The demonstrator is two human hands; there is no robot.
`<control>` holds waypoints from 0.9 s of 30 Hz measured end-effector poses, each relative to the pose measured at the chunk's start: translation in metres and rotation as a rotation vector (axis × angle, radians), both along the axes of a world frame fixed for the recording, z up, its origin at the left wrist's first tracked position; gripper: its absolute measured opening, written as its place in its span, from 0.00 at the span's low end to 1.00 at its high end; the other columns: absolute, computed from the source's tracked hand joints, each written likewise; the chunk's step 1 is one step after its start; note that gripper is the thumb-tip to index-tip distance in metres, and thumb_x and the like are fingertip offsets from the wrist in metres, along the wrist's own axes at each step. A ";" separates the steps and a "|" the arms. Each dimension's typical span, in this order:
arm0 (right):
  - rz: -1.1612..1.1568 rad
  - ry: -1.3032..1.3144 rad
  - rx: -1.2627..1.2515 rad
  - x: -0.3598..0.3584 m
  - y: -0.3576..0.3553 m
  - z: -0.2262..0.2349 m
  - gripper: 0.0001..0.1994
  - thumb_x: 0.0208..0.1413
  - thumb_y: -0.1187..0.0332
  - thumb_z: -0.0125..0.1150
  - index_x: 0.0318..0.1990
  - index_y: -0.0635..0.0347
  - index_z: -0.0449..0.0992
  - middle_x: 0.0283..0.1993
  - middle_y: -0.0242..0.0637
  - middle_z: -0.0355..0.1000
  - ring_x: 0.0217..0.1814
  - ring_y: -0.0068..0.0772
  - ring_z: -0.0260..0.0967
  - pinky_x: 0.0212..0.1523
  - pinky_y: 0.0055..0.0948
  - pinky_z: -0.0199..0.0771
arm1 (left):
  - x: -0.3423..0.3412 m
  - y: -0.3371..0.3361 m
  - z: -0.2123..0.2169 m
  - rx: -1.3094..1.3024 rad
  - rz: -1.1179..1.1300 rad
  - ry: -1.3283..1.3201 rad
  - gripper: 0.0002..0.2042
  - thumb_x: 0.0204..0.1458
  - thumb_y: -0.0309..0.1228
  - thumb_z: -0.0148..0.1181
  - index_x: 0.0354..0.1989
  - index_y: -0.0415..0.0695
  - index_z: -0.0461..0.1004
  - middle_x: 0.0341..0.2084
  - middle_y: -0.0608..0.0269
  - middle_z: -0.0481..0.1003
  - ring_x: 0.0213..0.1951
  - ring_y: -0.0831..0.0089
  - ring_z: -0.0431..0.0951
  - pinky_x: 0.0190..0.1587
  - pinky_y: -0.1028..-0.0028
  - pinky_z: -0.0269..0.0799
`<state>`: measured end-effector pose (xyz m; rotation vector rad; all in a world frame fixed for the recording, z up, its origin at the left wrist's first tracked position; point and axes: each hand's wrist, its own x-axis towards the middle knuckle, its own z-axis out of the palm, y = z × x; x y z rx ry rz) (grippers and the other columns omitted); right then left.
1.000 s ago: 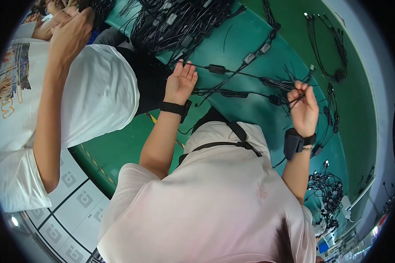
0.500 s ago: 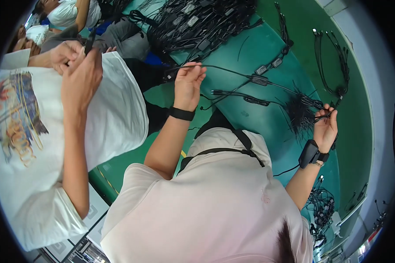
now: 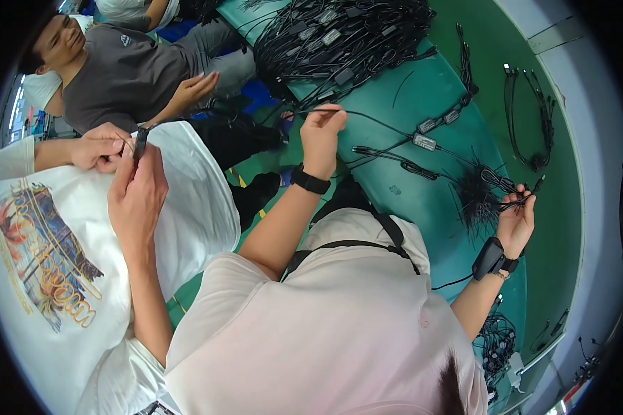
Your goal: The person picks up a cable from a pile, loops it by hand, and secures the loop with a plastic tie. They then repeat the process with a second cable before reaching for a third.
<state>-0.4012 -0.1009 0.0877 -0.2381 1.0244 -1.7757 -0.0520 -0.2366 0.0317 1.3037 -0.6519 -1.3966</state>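
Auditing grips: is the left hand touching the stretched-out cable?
Touching: the head view shows the left hand pinching the stretched-out cable between its fingers.

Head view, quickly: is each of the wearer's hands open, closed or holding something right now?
Left hand: closed, holding a black cable with an inline box.
Right hand: closed, holding a bunch of black cables.

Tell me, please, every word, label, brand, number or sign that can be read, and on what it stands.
None can be read clearly.
Cable box: label too small.
Cable pile: pale labels too small.
White shirt: coloured print, any lettering too unclear.
Grey shirt: pale mark too small.
Pale pink shirt: embroidered mark too faint.
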 end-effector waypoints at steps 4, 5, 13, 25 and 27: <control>-0.019 0.020 -0.010 0.001 -0.003 0.006 0.09 0.58 0.66 0.46 0.35 0.63 0.68 0.40 0.38 0.65 0.34 0.27 0.58 0.39 0.26 0.60 | 0.000 0.003 -0.001 0.086 0.020 0.090 0.06 0.46 0.22 0.57 0.33 0.40 0.69 0.26 0.66 0.71 0.29 0.79 0.72 0.32 0.81 0.67; -0.025 0.019 -0.014 0.002 -0.003 0.007 0.09 0.58 0.66 0.46 0.35 0.63 0.67 0.40 0.39 0.65 0.34 0.27 0.58 0.39 0.26 0.60 | 0.000 0.004 -0.003 0.107 0.018 0.120 0.06 0.46 0.22 0.57 0.33 0.40 0.69 0.27 0.66 0.72 0.29 0.78 0.72 0.32 0.81 0.67; -0.018 0.036 -0.037 0.004 -0.007 0.015 0.09 0.59 0.66 0.45 0.35 0.63 0.67 0.41 0.39 0.64 0.34 0.27 0.57 0.38 0.26 0.60 | 0.003 0.003 0.001 0.134 0.006 0.223 0.07 0.49 0.22 0.54 0.37 0.40 0.66 0.30 0.61 0.72 0.32 0.74 0.74 0.35 0.77 0.69; 0.249 0.206 -0.228 0.028 -0.148 0.043 0.10 0.58 0.65 0.47 0.38 0.63 0.68 0.51 0.41 0.63 0.44 0.28 0.64 0.45 0.27 0.63 | 0.024 -0.067 -0.022 0.028 0.230 0.413 0.08 0.50 0.26 0.53 0.38 0.40 0.67 0.32 0.60 0.72 0.32 0.72 0.74 0.35 0.75 0.71; 0.315 0.306 -0.221 0.029 -0.162 0.021 0.10 0.58 0.64 0.47 0.38 0.62 0.68 0.51 0.41 0.64 0.45 0.29 0.65 0.45 0.27 0.65 | 0.027 -0.077 -0.038 0.194 0.251 0.524 0.08 0.50 0.27 0.54 0.38 0.40 0.67 0.32 0.60 0.72 0.32 0.71 0.74 0.35 0.75 0.71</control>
